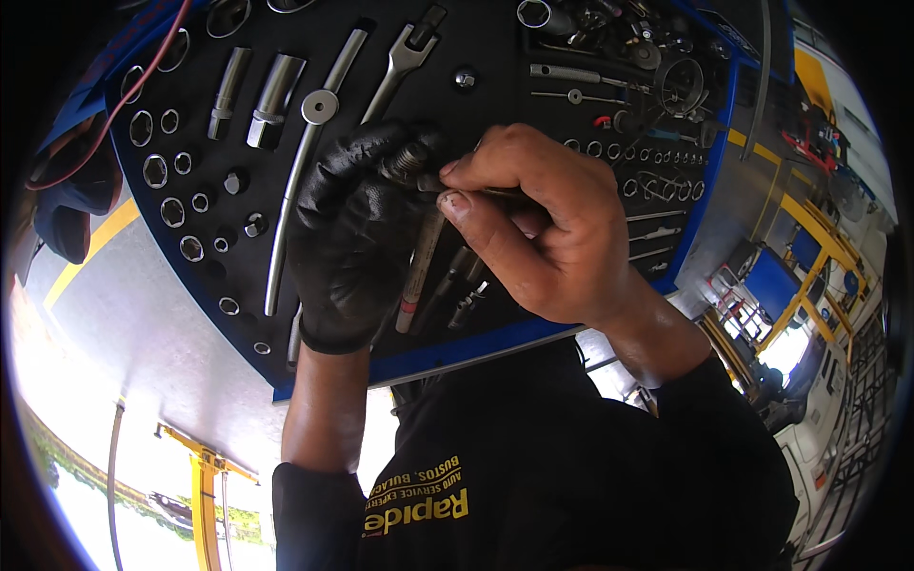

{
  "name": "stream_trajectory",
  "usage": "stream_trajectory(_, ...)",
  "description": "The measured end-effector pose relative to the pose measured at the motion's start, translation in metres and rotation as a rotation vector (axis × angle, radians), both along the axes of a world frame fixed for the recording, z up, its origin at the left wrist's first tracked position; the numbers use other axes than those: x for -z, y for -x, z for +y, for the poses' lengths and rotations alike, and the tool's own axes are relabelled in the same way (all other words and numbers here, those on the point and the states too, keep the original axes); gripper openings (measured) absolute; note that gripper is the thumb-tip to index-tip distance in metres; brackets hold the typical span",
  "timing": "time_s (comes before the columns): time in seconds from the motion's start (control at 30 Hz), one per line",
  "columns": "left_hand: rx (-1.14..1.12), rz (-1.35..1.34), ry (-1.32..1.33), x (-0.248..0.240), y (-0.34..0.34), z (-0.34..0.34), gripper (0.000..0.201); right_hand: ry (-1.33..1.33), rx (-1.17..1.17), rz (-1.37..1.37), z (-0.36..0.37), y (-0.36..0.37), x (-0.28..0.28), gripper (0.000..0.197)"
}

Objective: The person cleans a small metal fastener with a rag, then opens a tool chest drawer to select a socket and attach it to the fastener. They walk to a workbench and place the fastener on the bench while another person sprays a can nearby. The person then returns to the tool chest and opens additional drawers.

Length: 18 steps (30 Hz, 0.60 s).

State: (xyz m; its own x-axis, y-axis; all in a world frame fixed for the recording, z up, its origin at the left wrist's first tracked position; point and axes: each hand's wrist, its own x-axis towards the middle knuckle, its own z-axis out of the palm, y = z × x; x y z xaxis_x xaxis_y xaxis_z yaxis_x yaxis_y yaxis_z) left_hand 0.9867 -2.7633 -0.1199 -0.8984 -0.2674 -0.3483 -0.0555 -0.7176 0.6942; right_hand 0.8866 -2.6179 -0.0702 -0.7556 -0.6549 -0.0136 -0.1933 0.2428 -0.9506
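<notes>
My left hand, in a black glove, is closed with its palm side up around a dark threaded metal part that looks like a bolt. Bare, my right hand meets it from the right, with thumb and forefinger pinched at the part's near end. Something thin and dark shows between those fingers, too small to name. Both hands are above a black foam tool tray with a blue edge. Below them lie a worn rod-like handle and other tools, partly hidden.
Chrome sockets fill cut-outs at the left. Beyond the hands are a long breaker bar, an open-ended wrench and two long sockets. Loose metal parts crowd the far right. Yellow lift frames stand on the workshop floor.
</notes>
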Motion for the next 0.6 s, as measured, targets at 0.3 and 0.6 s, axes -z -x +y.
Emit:
stream_trajectory(0.3,-0.02,0.037,-0.097,0.0029,0.0006,0.0004,0.038,0.066,-0.053,0.076,-0.0006,0.0027,0.006,0.012)
stream_trajectory(0.6,0.046,0.004,0.23,0.0062,-0.0021,0.0002,0.038,0.05,-0.04,0.044,-0.0019,0.0002,0.0083,0.01)
